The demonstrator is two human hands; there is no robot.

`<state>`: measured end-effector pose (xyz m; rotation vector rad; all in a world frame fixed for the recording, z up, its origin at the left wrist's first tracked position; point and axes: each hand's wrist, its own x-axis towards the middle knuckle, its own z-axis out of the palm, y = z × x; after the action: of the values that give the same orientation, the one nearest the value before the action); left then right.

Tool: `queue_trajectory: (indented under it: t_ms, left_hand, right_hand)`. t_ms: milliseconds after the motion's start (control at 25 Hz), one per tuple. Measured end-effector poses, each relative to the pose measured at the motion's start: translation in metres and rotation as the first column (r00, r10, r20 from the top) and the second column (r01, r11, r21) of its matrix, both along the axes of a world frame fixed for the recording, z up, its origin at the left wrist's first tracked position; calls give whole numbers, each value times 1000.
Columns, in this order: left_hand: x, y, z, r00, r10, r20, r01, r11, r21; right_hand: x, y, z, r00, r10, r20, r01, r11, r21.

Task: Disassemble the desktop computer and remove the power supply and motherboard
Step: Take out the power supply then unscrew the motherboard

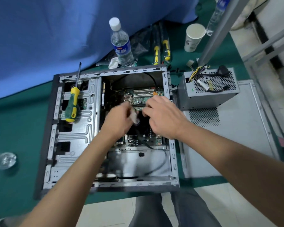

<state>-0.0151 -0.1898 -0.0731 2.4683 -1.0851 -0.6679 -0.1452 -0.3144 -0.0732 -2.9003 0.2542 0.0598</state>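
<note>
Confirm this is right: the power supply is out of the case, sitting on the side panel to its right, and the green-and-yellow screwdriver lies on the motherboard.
One detail is wrong. In the head view, the screwdriver lies on the metal drive cage at the case's left side, not on the motherboard. The power supply is indeed out, sitting on the side panel to the right.

We saw even, soft light with faint shadows. The left hand (120, 118) was smeared by motion blur, and the glass (4, 160) at the left edge was blurred. Straight edges bowed toward the frame's borders.
</note>
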Motion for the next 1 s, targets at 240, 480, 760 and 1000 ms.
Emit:
queue_trajectory:
  t_ms: [240,480,760,1000]
  left_hand:
    - [-53,71,-9,776,-630,-42,551,644,530]
    - [-49,68,-23,722,-581,-375,667,441,600]
    - [-39,44,-9,770,-559,-307,598,463,655]
    - [-66,36,-34,633,-756,-168,736,520,433]
  right_hand:
    - [1,7,1,996,-58,-66,55,997,-50]
    - [4,7,3,994,-68,-90,62,996,-63]
    - [5,2,0,996,-66,-65,66,998,4]
    - [5,-2,-4,998,-52,-42,54,997,48]
